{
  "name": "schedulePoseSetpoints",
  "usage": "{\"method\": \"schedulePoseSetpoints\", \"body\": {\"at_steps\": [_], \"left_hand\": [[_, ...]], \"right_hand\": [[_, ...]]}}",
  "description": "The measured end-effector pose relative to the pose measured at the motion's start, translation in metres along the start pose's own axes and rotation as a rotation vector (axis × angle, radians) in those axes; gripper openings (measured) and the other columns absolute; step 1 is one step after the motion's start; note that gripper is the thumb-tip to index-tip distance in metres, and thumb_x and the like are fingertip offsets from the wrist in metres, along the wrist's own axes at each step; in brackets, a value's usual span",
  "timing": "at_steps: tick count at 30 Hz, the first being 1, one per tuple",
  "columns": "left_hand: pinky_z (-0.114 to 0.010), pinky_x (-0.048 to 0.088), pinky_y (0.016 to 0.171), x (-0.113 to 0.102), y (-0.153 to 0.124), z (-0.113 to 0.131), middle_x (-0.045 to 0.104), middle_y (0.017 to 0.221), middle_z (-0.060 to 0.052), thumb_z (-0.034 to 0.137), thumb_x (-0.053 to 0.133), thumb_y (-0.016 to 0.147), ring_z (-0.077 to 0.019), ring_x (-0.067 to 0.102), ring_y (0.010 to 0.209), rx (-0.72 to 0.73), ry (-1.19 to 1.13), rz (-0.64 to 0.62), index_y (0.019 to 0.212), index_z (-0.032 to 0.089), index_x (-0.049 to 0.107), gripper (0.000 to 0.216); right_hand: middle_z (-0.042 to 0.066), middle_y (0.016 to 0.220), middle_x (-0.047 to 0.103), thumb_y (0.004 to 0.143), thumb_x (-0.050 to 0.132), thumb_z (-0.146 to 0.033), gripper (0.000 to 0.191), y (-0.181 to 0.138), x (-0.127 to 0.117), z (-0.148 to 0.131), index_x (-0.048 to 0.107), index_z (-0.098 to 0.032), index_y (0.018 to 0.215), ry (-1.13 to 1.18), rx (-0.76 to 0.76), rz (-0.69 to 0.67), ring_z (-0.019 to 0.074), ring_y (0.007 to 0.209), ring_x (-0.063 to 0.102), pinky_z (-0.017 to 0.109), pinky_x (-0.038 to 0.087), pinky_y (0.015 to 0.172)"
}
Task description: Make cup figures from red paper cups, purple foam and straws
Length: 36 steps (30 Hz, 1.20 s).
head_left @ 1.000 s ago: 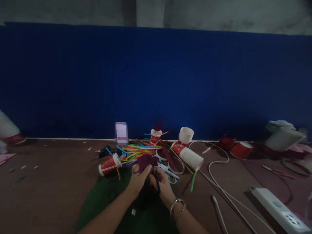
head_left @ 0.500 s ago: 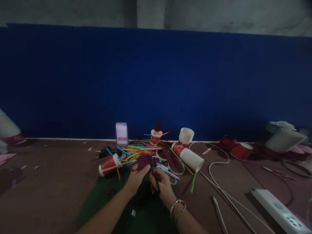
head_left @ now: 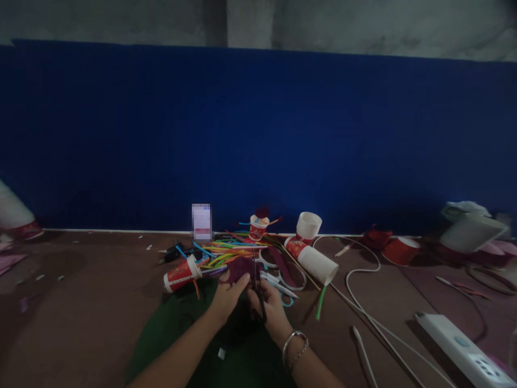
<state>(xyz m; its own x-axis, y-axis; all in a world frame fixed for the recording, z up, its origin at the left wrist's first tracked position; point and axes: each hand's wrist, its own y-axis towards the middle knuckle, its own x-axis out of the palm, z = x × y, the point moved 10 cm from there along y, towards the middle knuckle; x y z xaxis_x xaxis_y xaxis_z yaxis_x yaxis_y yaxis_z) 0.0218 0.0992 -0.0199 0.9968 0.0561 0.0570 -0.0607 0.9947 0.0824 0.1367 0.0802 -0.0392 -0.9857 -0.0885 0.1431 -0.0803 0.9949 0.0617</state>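
My left hand (head_left: 226, 296) pinches a dark maroon piece of paper or felt (head_left: 240, 268) between thumb and fingers. In my right hand (head_left: 271, 307) is a pair of black-handled scissors (head_left: 259, 293), fingers wrapped about the loops. Its blades point away from me at the right edge of the maroon piece; whether they are apart is hard to see in the dim light. Just beyond lies a heap of coloured pipe cleaners (head_left: 234, 248). A red paper cup (head_left: 181, 274) lies on its side left of my left hand.
A decorated red cup (head_left: 257, 229) stands at the back beside a phone (head_left: 202, 222). Stacked paper cups (head_left: 317, 263) lie to the right, near rolls of tape or ribbon (head_left: 297, 281). A white cable (head_left: 375, 323) and a power strip (head_left: 464, 345) occupy the right side.
My hands have barely moved; the maroon piece and the scissors have shifted slightly. Objects around them stay where they were.
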Motion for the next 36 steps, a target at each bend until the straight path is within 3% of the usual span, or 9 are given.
{"method": "schedulePoseSetpoints", "body": {"at_steps": [12, 16, 19, 25, 36], "left_hand": [[-0.028, 0.046, 0.069, -0.001, 0.005, -0.011, 0.068, 0.071, -0.003, 0.042, 0.072, 0.062, -0.0177, 0.061, 0.070, -0.089, -0.087, -0.004, 0.068, 0.015, 0.068, 0.028], [-0.023, 0.036, 0.050, -0.015, 0.005, -0.020, 0.046, 0.043, 0.005, 0.050, 0.071, 0.060, -0.0098, 0.045, 0.048, -0.119, -0.020, 0.158, 0.044, 0.017, 0.051, 0.042], [-0.022, 0.028, 0.045, -0.017, 0.005, -0.020, 0.034, 0.040, 0.007, 0.054, 0.070, 0.059, -0.0070, 0.034, 0.043, -0.101, 0.016, 0.165, 0.040, 0.018, 0.041, 0.050], [-0.022, 0.024, 0.044, -0.003, 0.008, -0.015, 0.033, 0.044, 0.006, 0.057, 0.064, 0.065, -0.0071, 0.030, 0.045, -0.077, 0.044, -0.019, 0.045, 0.017, 0.043, 0.049], [-0.021, 0.025, 0.045, -0.008, 0.008, -0.019, 0.032, 0.044, 0.007, 0.053, 0.067, 0.063, -0.0070, 0.030, 0.046, -0.101, -0.006, 0.049, 0.045, 0.018, 0.041, 0.047]], "right_hand": [[-0.010, 0.040, 0.043, 0.068, 0.068, -0.042, 0.030, 0.000, 0.001, -0.002, 0.052, -0.017, 0.070, -0.064, 0.030, -0.007, 0.0046, 0.030, 0.036, 0.016, 0.029, 0.031], [-0.010, 0.039, 0.043, 0.070, 0.066, -0.043, 0.029, 0.001, 0.000, 0.004, 0.052, -0.017, 0.070, -0.068, 0.040, -0.008, 0.0044, 0.029, 0.036, 0.015, 0.029, 0.030], [-0.010, 0.042, 0.047, 0.070, 0.067, -0.044, 0.034, 0.001, -0.001, 0.011, 0.051, -0.018, 0.083, -0.028, 0.070, -0.004, 0.0048, 0.030, 0.038, 0.015, 0.029, 0.029], [-0.012, 0.045, 0.049, 0.068, 0.071, -0.043, 0.076, -0.001, -0.004, 0.011, 0.029, -0.019, 0.126, 0.045, 0.089, 0.030, 0.0064, 0.031, 0.039, 0.015, 0.032, 0.030], [-0.011, 0.043, 0.047, 0.069, 0.071, -0.043, 0.072, -0.002, 0.000, 0.004, 0.035, -0.018, 0.125, 0.058, 0.074, 0.001, 0.0057, 0.030, 0.036, 0.015, 0.030, 0.030]]}}
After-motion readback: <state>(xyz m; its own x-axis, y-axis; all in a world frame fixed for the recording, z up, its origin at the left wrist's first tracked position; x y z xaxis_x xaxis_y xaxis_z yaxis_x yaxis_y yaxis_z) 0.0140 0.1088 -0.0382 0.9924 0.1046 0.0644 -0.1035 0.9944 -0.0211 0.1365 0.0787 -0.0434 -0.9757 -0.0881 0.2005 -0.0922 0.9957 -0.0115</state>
